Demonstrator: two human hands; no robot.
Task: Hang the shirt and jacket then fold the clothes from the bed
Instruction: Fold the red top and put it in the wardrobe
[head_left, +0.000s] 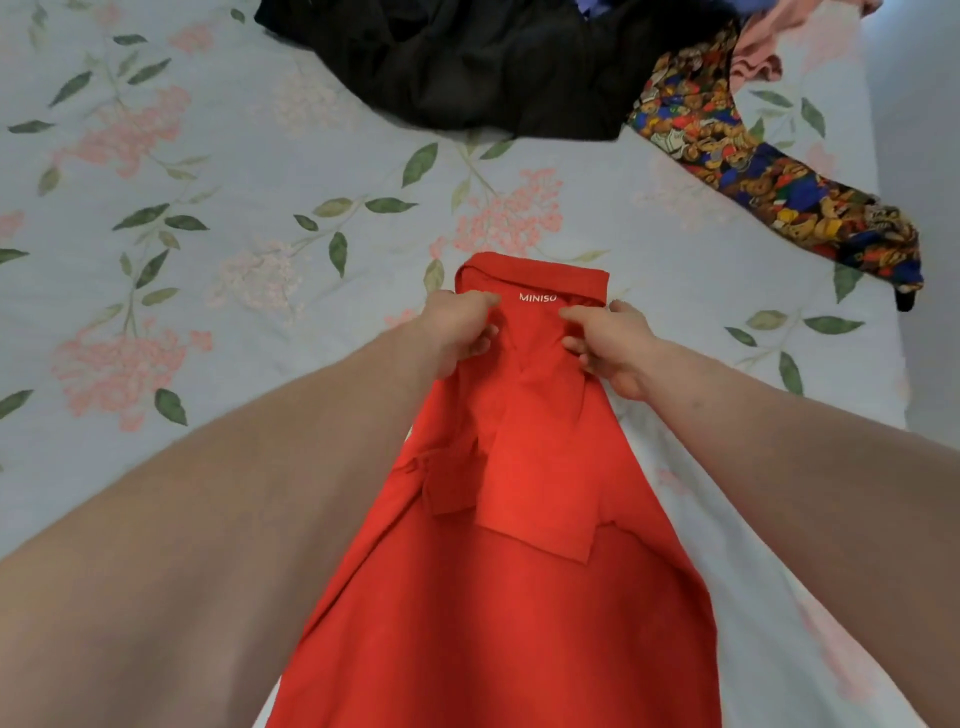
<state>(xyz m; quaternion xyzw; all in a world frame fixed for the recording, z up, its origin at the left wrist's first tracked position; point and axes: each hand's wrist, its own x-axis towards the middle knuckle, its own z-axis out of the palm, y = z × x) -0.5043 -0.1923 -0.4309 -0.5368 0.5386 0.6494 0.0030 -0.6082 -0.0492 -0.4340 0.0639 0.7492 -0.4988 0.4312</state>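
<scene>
Now our fingers pinch red cloth on both sides of the collar. Our left hand (460, 325) has its thumb and forefinger closed on the fabric just left of the white "MINISO" lettering, the other fingers curled under. Our right hand (608, 345) does the same just right of the lettering, its fingers bent around a fold of cloth near the neckline. The two hands sit close together, apart only by the width of the label.

Between them lies the red shirt (519, 519), back side up, collar pointing away from us and its body running down towards us between our bare forearms. Both sleeves are folded inward across the back, overlapping in the middle.

The shirt rests on the bed (234, 182), whose pale sheet carries pink blossoms and green leaves. Farther off, at the top, a black garment (467, 67) lies crumpled. To its right a bear-print cloth (769, 182) trails down towards the bed's right edge, and a pink garment (758, 57) lies bunched at the top right corner, touching it.
</scene>
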